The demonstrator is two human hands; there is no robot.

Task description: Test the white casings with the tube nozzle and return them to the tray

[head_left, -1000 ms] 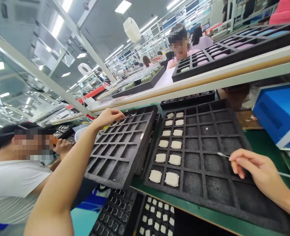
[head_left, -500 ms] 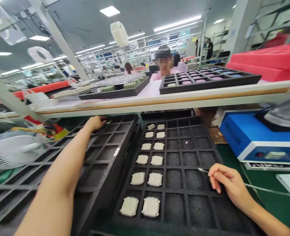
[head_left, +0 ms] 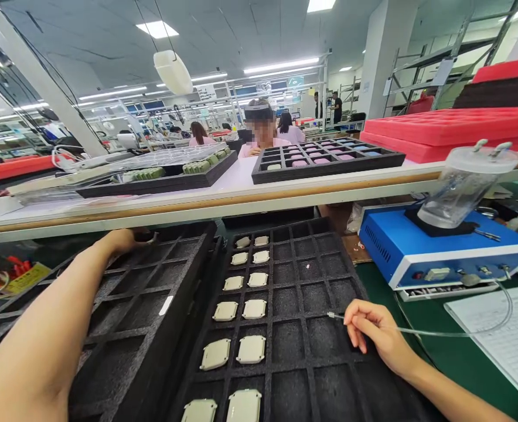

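Note:
My left hand (head_left: 122,240) reaches to the far end of the left black foam tray (head_left: 129,308), under the shelf edge. Its fingers curl together in shadow by a compartment, with a small pale bit at their tips too small to name. Between the thumb and fingers of my right hand (head_left: 373,331) is a thin clear tube (head_left: 443,333), its small pale tip (head_left: 331,315) pointing left over the right foam tray (head_left: 288,366). Cream-coloured square watch-case-like parts (head_left: 251,350) lie in that tray's two left columns, one per compartment.
A blue machine (head_left: 439,246) carries a clear canister (head_left: 455,187); the tube loops to its front. Written sheets (head_left: 500,328) lie at the right. Above, a shelf (head_left: 237,196) holds more trays and red foam (head_left: 421,126). A person (head_left: 263,143) sits opposite.
The view has swung right, so everything sits further left in it. My left hand stays at the far end of its tray, fingers more shaded. My right hand keeps the tube over the right tray.

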